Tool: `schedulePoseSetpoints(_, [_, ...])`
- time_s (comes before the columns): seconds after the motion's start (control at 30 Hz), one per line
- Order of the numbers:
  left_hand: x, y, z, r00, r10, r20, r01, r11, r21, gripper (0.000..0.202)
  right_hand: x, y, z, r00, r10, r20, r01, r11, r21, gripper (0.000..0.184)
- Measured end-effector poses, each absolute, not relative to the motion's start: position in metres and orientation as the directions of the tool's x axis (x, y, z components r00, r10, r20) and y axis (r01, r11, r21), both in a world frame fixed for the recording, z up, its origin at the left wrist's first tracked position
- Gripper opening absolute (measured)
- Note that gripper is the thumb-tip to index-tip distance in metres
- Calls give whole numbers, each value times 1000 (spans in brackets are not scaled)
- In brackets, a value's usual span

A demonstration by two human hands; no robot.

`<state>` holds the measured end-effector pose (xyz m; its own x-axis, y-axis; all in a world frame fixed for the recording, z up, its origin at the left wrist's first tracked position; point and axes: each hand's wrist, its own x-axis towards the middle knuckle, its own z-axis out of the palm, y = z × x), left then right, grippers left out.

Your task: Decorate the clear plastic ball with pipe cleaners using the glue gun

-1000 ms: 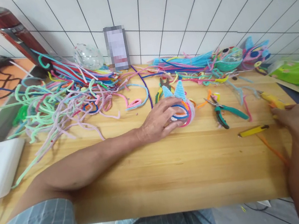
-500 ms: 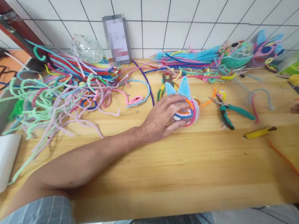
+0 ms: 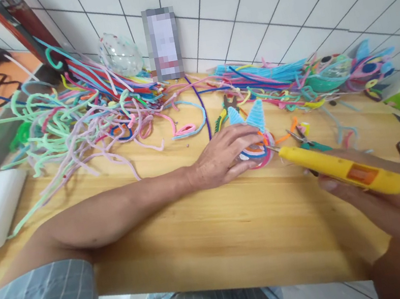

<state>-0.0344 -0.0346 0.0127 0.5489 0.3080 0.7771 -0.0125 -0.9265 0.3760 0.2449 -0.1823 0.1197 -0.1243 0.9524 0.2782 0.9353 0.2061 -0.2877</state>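
Left hand (image 3: 225, 159): fingers curled over the pipe-cleaner figure (image 3: 258, 153), pressing it to the table (image 3: 219, 239).
Right hand (image 3: 380, 205): wrapped around a yellow glue gun (image 3: 343, 170), nozzle at the figure's right side.
Figure: mid-table, blue ears upright.
Nearby: green pliers (image 3: 315, 146) just behind the gun; loose pipe cleaners (image 3: 83, 123) heaped to the left.

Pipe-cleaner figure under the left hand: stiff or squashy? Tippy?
Probably light and springy: the figure is coiled fuzzy stems, so a firm grip would likely dent it. Its fuzz should resist slipping. The rounded body and blue ears may let it rock, which fits the left hand steadying it.
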Motion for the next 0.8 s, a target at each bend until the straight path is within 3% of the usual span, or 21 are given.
schedulePoseSetpoints(0.1, [-33,-35,13,538,302,787,-4,-933,360,52,235,-180,118,-299,896,328,893,384,-235,24])
schedulePoseSetpoints(0.17, [-33,-35,13,545,312,778,9,-930,367,52,231,-180,119,-343,870,353,889,422,-176,20])
schedulePoseSetpoints(0.8, [-31,-38,12,562,347,751,52,-921,386,48,214,-174,128,-447,839,310,890,454,53,16])
